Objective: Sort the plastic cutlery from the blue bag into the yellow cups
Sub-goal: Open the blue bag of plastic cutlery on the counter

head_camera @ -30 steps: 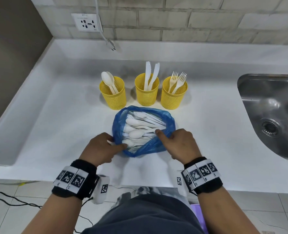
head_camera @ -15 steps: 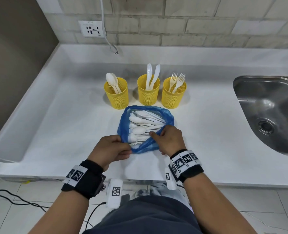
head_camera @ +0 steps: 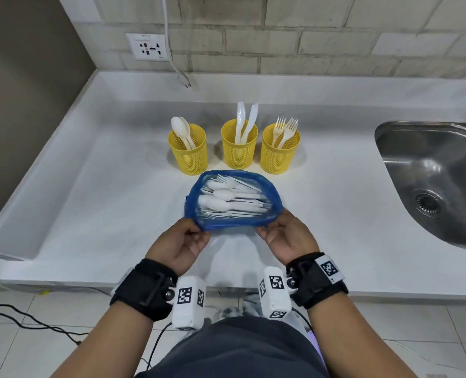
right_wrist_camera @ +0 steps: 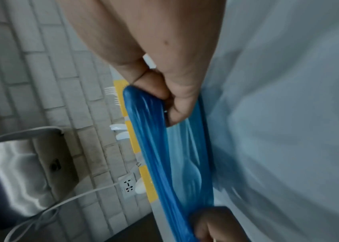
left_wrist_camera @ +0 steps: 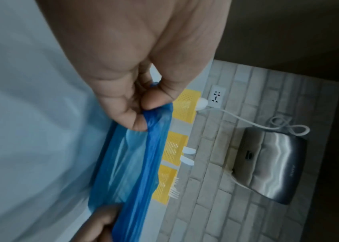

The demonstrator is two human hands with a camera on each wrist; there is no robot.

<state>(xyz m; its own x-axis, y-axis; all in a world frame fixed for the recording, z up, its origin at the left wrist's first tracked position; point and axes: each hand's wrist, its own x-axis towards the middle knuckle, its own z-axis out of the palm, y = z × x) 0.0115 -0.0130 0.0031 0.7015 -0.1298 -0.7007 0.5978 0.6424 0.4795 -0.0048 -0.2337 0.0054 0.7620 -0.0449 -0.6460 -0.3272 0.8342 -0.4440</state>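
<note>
— Position of the bag?

— The blue bag (head_camera: 233, 203) lies on the white desk (head_camera: 90, 208), mouth open, white cutlery (head_camera: 232, 201) inside, just in front of three yellow cups (head_camera: 238, 148).

— Hands?

— The left hand (head_camera: 178, 245) has fingers (left_wrist_camera: 131, 117) pinched on the near rim's left end; the right hand (head_camera: 287, 238) pinches the rim's right end.

— Cups?

— Spoons left, knives middle, forks right.

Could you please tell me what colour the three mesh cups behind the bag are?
Yellow; the mesh cups show best in the head view.
</note>
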